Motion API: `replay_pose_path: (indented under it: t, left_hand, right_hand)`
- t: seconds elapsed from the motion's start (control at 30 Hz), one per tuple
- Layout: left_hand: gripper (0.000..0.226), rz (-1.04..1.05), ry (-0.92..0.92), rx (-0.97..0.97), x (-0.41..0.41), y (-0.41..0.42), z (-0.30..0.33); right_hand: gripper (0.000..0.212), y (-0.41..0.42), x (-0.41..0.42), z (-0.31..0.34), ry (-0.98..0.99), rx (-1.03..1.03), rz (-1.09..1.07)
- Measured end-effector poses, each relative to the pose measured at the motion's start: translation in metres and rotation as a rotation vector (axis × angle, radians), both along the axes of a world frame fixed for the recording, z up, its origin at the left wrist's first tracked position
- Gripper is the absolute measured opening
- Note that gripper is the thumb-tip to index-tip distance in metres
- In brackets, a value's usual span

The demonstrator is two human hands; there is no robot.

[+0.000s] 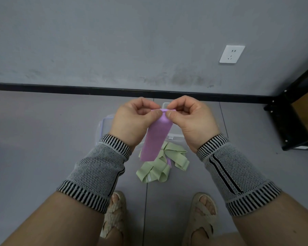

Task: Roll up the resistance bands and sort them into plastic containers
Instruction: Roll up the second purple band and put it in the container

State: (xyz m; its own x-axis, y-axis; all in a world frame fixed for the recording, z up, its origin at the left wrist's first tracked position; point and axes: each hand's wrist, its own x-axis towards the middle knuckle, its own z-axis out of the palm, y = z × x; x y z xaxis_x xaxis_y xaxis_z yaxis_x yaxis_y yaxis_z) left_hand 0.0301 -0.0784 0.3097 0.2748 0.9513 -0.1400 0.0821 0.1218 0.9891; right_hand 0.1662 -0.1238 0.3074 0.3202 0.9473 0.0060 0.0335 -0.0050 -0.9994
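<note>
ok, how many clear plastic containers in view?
2. One clear container sits on the floor behind the left hand; the other clear container is behind the right hand. Both are largely hidden by hands and purple band; more could be hidden.

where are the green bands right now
In the head view the green bands lie loose on the floor at centre, below the hanging purple band, between the person's wrists and just ahead of the sandalled feet.

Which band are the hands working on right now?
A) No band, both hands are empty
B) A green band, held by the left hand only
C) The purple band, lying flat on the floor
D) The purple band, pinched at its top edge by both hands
D: the left hand and right hand both pinch the top edge of the purple band, which hangs down above the green bands on the floor.
</note>
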Motion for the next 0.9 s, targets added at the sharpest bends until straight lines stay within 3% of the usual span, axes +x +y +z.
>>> replay_pose_path:
  t: [0.2,0.37,0.73,0.9]
  left_hand:
    - [0.017,0.038,0.005,0.056,-0.0043,0.0026,0.0003]
    - [0.017,0.028,0.028,0.087,-0.0041,0.0013,0.0023]
    - [0.020,0.026,0.018,0.071,-0.0044,0.0016,0.0010]
    - [0.020,0.041,0.013,0.106,-0.0030,0.0003,0.0017]
  right_hand:
    - [0.018,-0.0007,0.0034,-0.0024,0.165,-0.092,-0.011]
    - [0.012,0.0000,0.0017,-0.0031,0.164,-0.076,-0.029]
    - [0.018,0.0010,0.0017,-0.0051,0.104,-0.063,-0.036]
    - [0.006,-0.0005,-0.0009,-0.0029,0.014,-0.069,-0.031]
